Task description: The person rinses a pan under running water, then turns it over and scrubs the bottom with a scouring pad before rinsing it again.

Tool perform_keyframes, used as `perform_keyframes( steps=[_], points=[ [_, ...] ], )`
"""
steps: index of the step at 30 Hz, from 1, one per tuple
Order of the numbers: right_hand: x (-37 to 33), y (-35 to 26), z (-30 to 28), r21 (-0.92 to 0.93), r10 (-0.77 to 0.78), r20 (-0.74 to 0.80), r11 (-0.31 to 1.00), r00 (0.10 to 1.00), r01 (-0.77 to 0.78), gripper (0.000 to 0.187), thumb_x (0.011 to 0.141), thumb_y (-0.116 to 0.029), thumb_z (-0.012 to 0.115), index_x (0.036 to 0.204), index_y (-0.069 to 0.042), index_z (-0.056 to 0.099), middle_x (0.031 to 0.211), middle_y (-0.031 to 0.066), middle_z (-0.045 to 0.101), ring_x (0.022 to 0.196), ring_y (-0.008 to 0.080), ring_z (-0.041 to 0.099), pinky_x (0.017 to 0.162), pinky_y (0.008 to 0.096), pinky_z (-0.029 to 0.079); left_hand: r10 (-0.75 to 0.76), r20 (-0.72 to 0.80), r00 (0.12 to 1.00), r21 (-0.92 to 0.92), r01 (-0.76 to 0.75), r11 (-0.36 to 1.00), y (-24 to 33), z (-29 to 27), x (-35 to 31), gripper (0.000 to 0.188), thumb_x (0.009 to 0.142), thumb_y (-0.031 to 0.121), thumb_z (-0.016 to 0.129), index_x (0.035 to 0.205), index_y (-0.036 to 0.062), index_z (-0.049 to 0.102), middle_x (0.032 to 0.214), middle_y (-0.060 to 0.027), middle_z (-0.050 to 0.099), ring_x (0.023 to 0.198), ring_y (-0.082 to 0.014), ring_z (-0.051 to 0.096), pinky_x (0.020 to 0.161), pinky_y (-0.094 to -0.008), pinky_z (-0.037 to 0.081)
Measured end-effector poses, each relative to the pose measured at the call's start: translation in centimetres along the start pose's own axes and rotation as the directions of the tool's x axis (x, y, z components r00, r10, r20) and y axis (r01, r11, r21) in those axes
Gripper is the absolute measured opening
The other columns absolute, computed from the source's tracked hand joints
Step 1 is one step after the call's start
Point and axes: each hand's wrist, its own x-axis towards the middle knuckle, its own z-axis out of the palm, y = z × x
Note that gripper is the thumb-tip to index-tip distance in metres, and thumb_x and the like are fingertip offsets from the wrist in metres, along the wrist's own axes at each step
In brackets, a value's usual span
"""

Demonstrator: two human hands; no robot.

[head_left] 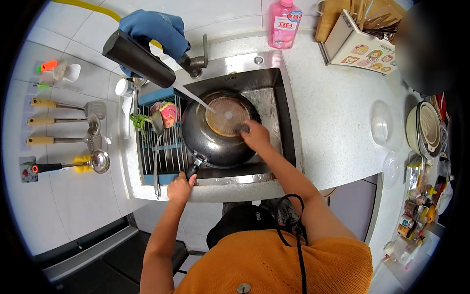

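white tiles line the walls, with utensils hung on the left, and a pale counter runs around a steel sink. the pan is bottom up at the left part of the sink, just beside the rack; its outer base faces the camera. whether it rests on the sink floor cannot be told.

the left hand has its grip closed around the pan's handle, near the front edge of the sink. the right hand is at the right edge of the base, its grip narrow, fingers bent over a small dark pad, seemingly a scrubber. water streams from the tap onto the base; a blue cloth hangs behind the tap.

as for progress, the scrubbing looks to be midway. the base is wet, and its round middle shows brown, so some cleaning there may be left, though the brown could be a lasting stain. the pan's inside is hidden, so whether it is clean cannot be told. a ladle leans on the rack, and a pink bottle stands behind the sink.
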Motion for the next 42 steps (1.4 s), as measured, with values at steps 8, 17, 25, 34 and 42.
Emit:
perform_keyframes(
  steps=[8, 17, 25, 34, 42],
  points=[
    [4.0, 3.1, -4.3, -0.052, -0.363, 0.385, 0.909, 0.849, 0.413, 0.025, 0.07, -0.015, 0.068, 0.093, -0.014, 0.061, 0.097, 0.0058, 0.06, 0.097, 0.0296, 0.054, 0.08, 0.0384, 0.045, 0.005, -0.029, 1.0, -0.001, -0.005, 1.0, -0.2, -0.2, -0.1, 0.051, 0.084, 0.054, 0.046, 0.076, 0.0046, 0.053, 0.065, -0.018, 0.062, 0.058, -0.035, 0.062, 0.052, -0.0432, 0.05],
    [3.4, 1.3, -2.3, 0.072, -0.528, 0.306, 0.843, 0.792, 0.534, 0.024, 0.067, -0.011, 0.068, 0.091, -0.011, 0.061, 0.096, 0.0052, 0.06, 0.095, 0.0289, 0.055, 0.079, 0.037, 0.045, 0.012, -0.013, 1.0, 0.019, -0.012, 1.0, 0.1, -0.1, 0.2, 0.051, 0.084, 0.054, 0.046, 0.076, 0.0045, 0.052, 0.063, -0.018, 0.061, 0.057, -0.0345, 0.062, 0.05, -0.0423, 0.05],
    [3.0, -1.2, -2.8, 0.083, -0.559, 0.377, 0.815, 0.739, 0.574, 0.023, 0.068, -0.01, 0.065, 0.09, -0.012, 0.061, 0.094, 0.0046, 0.06, 0.094, 0.0272, 0.055, 0.077, 0.039, 0.046, 0.016, -0.011, 1.0, 0.01, -0.016, 1.0, 0.1, 0.0, 0.2, 0.05, 0.083, 0.054, 0.048, 0.077, 0.0045, 0.052, 0.063, -0.018, 0.061, 0.057, -0.0342, 0.062, 0.051, -0.0426, 0.05],
    [4.0, 2.2, -3.6, -0.006, -0.592, 0.341, 0.775, 0.73, 0.631, 0.023, 0.067, -0.013, 0.065, 0.09, -0.011, 0.061, 0.087, 0.0059, 0.059, 0.088, 0.0286, 0.057, 0.073, 0.0387, 0.047, 0.011, -0.011, 1.0, -0.014, -0.011, 1.0, 0.1, 0.1, 0.3, 0.05, 0.083, 0.054, 0.048, 0.077, 0.0047, 0.052, 0.064, -0.018, 0.061, 0.058, -0.0351, 0.062, 0.052, -0.0434, 0.05],
    [4.0, 2.5, -3.9, -0.052, -0.482, 0.391, 0.839, 0.784, 0.542, 0.026, 0.069, -0.015, 0.065, 0.095, -0.013, 0.062, 0.095, 0.0071, 0.061, 0.09, 0.0289, 0.058, 0.074, 0.0392, 0.047, 0.005, -0.003, 1.0, -0.002, -0.005, 1.0, -0.3, 0.5, 0.0, 0.051, 0.084, 0.054, 0.047, 0.077, 0.0046, 0.052, 0.064, -0.0186, 0.061, 0.058, -0.0351, 0.062, 0.052, -0.0437, 0.05]
  ],
)
